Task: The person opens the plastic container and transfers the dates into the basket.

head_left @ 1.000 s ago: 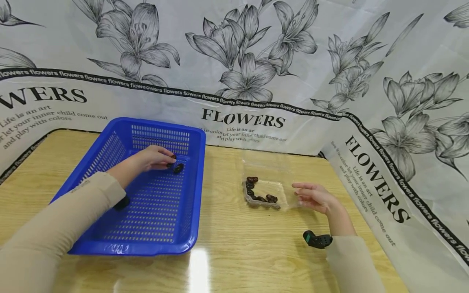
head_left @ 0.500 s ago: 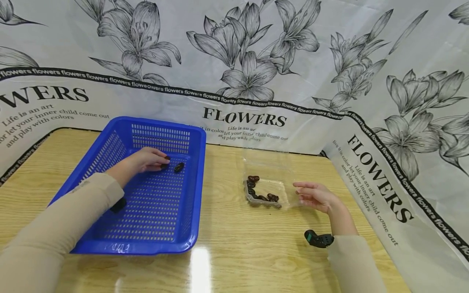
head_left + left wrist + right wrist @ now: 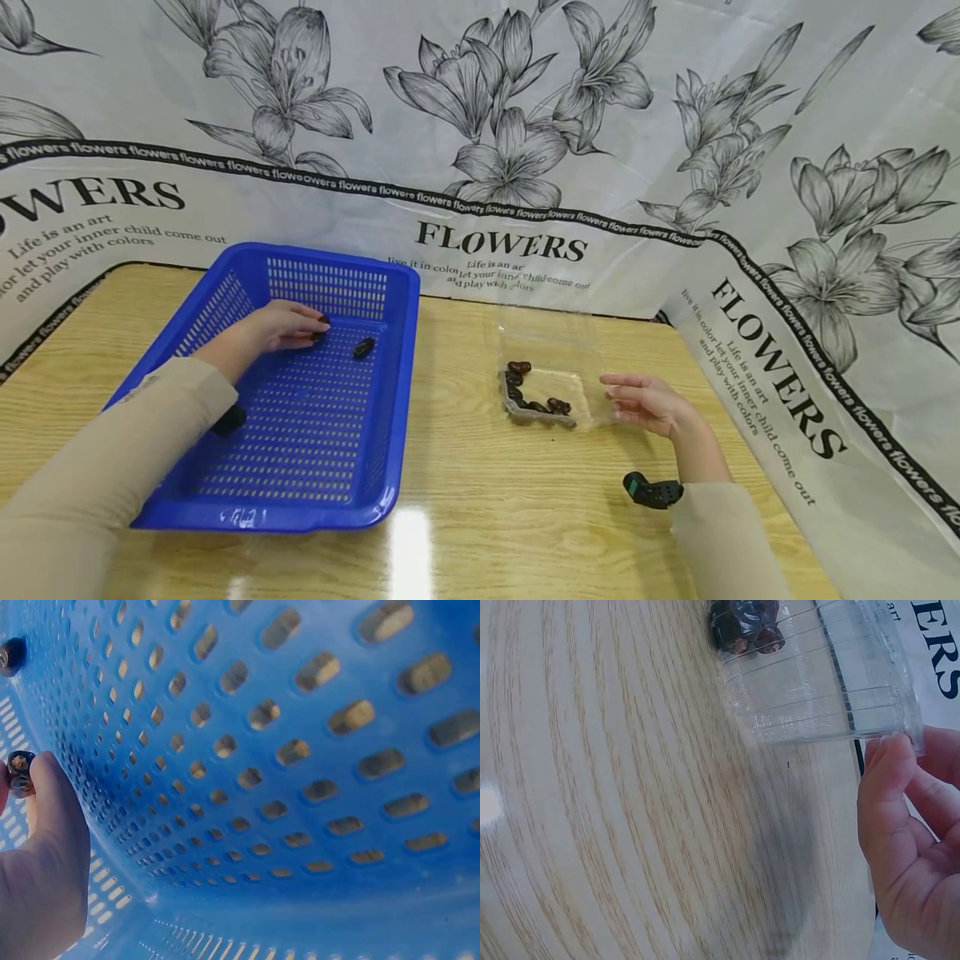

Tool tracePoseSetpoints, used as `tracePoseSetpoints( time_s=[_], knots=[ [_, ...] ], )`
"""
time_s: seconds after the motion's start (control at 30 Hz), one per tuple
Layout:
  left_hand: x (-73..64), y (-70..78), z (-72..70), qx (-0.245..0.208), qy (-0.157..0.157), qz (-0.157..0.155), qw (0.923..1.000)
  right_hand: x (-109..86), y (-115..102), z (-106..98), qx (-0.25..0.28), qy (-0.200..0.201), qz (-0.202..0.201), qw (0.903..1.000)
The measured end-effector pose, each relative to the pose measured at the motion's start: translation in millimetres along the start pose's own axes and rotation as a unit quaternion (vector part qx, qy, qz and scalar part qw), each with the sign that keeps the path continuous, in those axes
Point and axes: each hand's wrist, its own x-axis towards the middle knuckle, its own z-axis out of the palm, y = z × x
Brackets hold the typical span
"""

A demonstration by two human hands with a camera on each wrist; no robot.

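Inside the blue plastic basket, my left hand pinches dark brown dates between thumb and fingers; two ends show in the left wrist view. A single date lies on the basket floor, to the right of that hand. On the table, a clear plastic box has its lid raised at the back and several dates along its left and front sides. At the box's right edge is my right hand, its thumb and fingertips pinching the thin plastic rim.
Both containers stand on a wood-grain table. Behind and to the right hangs a white flower-print cloth, close behind the basket's far rim. A black wrist device sits by the right sleeve.
My left hand has drawn back leftward inside the basket with its dates, away from the one lying on the floor. The right hand keeps its place at the box.
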Motion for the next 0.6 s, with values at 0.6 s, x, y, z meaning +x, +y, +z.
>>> tracePoseSetpoints(
  time_s=[0.6],
  knots=[
    [-9.7, 16.0, 4.2, 0.048, -0.052, -0.001, 0.9975, -1.0, 0, 0, -0.005, 0.002, -0.001, 1.0000]
  ],
)
